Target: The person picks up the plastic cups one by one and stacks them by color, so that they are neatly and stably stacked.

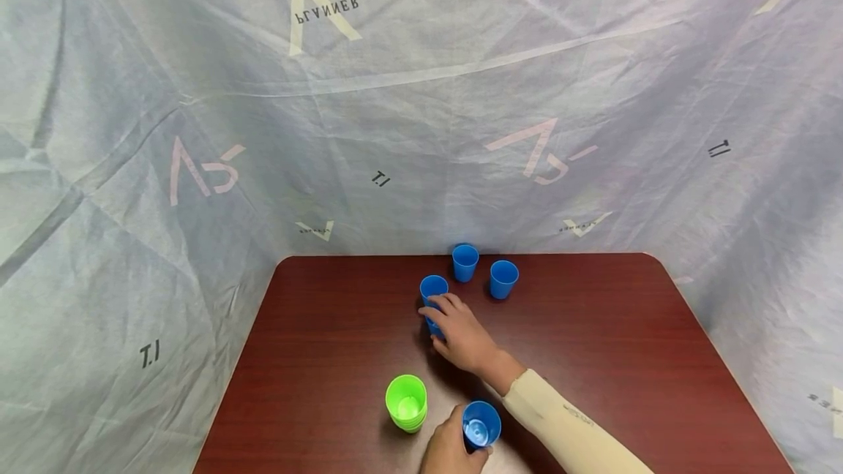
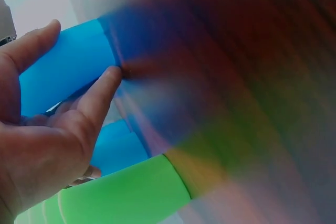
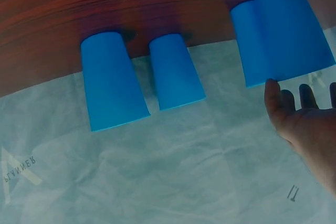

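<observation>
At the front of the table my left hand [image 1: 450, 445] grips an upright blue cup [image 1: 484, 415]. In the left wrist view, the thumb and fingers of that left hand [image 2: 58, 114] lie along opposite sides of the blue cup [image 2: 71, 64]. My right hand [image 1: 464, 335] reaches over another blue cup [image 1: 435, 328], largely covered by it, its fingers spread at the rim. From the right wrist, the right hand [image 3: 304, 119] shows a fingertip right at the rim of the blue cup [image 3: 294, 30]. Directly behind stands one more blue cup [image 1: 433, 285].
Two blue cups, one at the back edge [image 1: 465, 263] and one slightly nearer [image 1: 503, 280], stand upright. A stack of green cups [image 1: 406, 404] is left of my left hand. Printed grey cloth [image 1: 421, 130] hangs behind and beside the reddish-brown table [image 1: 316, 335].
</observation>
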Available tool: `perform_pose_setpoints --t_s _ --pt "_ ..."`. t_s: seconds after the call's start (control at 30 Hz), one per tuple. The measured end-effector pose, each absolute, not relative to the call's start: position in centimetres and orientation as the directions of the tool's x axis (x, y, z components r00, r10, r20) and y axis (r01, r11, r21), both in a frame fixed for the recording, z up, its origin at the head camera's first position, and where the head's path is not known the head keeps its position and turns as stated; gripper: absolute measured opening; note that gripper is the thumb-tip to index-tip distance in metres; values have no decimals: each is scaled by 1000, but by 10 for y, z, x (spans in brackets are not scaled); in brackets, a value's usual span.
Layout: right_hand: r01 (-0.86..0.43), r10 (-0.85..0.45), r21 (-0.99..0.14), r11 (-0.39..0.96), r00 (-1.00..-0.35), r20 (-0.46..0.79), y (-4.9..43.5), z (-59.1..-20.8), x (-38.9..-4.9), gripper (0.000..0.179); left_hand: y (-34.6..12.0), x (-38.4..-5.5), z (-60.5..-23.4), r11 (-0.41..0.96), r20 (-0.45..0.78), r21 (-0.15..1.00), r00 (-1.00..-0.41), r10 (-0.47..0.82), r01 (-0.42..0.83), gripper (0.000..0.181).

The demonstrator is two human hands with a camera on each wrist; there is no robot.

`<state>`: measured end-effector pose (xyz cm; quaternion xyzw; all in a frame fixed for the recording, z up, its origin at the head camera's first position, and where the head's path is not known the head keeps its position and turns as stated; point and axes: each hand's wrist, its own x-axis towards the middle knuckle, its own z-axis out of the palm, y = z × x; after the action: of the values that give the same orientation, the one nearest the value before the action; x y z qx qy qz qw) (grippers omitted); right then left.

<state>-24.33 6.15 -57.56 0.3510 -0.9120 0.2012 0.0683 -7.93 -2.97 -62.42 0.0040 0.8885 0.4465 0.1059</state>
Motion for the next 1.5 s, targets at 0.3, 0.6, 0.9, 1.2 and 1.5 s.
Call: perform_pose_setpoints --t_s 0.3,0.6,0.9,1.2,1.5 --pt "-675 -618 -307 671 -738 273 61 -578 -244 56 -29 -77 -626 614 -169 785 -982 90 -79 68" --pt "-660 -601 -303 688 -752 272 59 -582 -244 52 -30 -77 -624 606 -189 790 -978 89 -97 68" --pt "-631 -575 -326 705 -776 259 63 -582 -240 59 -29 -75 -623 614 -172 785 -982 83 -86 67" --pt "-604 -553 -366 708 -796 245 66 -577 -233 60 -31 -76 -629 614 -172 784 -982 79 -88 66" --pt "-578 -539 -380 723 -815 214 70 -572 -228 58 -31 -79 -628 604 -206 789 -975 85 -114 66"
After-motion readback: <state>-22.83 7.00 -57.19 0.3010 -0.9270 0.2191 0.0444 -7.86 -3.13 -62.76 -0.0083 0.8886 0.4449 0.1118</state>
